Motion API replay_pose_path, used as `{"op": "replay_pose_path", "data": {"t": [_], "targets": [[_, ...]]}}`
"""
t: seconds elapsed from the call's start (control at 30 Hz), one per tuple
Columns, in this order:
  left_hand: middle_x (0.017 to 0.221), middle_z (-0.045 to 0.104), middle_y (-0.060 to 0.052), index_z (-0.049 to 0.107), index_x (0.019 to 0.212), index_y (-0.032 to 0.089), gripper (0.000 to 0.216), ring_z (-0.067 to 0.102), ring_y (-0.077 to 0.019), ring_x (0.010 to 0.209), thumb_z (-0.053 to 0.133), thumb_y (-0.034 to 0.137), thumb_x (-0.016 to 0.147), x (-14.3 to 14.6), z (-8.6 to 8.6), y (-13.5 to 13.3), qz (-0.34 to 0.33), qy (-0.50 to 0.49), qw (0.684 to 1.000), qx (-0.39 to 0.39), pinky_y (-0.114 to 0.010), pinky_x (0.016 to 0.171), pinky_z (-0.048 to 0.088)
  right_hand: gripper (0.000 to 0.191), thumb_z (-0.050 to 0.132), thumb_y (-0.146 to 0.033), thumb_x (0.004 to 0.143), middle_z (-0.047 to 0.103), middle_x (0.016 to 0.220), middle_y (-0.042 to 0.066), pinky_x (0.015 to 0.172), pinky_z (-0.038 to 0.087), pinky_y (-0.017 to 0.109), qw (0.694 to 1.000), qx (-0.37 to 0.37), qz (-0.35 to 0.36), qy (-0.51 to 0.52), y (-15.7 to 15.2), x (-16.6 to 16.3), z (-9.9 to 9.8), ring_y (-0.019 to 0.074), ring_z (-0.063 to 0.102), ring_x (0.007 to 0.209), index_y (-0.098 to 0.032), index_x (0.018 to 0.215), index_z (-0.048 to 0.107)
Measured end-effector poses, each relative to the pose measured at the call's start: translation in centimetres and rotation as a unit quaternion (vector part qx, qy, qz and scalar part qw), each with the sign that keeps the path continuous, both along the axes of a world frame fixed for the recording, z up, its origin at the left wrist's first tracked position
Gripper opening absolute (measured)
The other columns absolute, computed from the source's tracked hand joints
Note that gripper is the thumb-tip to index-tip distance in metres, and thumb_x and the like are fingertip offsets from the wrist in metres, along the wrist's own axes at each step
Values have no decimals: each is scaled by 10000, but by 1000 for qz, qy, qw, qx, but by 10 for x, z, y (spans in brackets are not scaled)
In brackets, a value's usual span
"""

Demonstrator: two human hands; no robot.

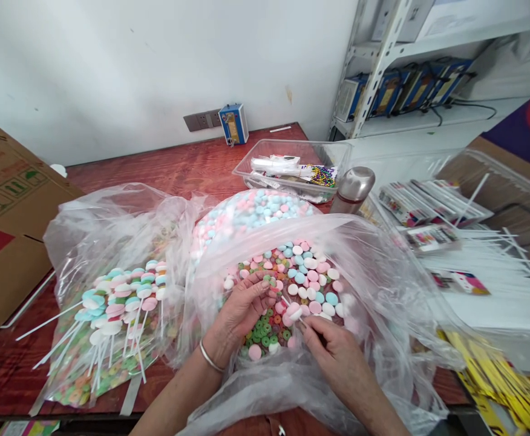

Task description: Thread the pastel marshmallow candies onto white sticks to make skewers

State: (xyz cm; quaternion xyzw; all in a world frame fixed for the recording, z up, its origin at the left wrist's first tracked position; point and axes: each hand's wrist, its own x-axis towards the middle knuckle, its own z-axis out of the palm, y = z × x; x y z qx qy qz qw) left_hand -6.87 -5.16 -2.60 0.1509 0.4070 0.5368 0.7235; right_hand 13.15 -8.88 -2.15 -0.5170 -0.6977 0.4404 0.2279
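Observation:
Both my hands are inside an open clear plastic bag [374, 284] full of loose round candies [308, 272] in pink, white, blue and green. My left hand [242, 312] has its fingers curled, pinching small candies at its fingertips. My right hand [333, 351] is closed on a thin white stick [294, 309] with a candy at its tip, close to my left fingertips. To the left, a second bag [111, 242] holds finished candy skewers [120, 297] on white sticks.
A brown cardboard box [6, 224] stands at the left. Behind are a bagged heap of pastel candies [251, 209], a clear tray [292, 166], and a steel flask [353, 188]. White sticks and printed cards [474, 254] lie at the right; metal shelves [383, 66] stand beyond.

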Motion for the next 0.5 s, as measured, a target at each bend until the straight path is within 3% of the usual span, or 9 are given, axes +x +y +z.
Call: {"op": "replay_pose_path", "data": {"t": [0.3,0.5], "targets": [[784,708,-31,642,964,113,321,701,-122,642,827,145,703,9,-2,-7,-35,6,999,23,-214,618,604,330,411,-379,941,459,629,-33,591,321,249,998,-29,-31,39,3,-3,0,145,451,616,-202,681,513],[728,700,-28,634,968,109,337,703,-117,664,827,168,698,9,-3,-8,-36,-23,999,-29,-178,620,590,365,440,-456,929,379,575,-61,510,267,239,987,-101,-32,120,3,-3,-10,117,350,534,-200,688,539]]}}
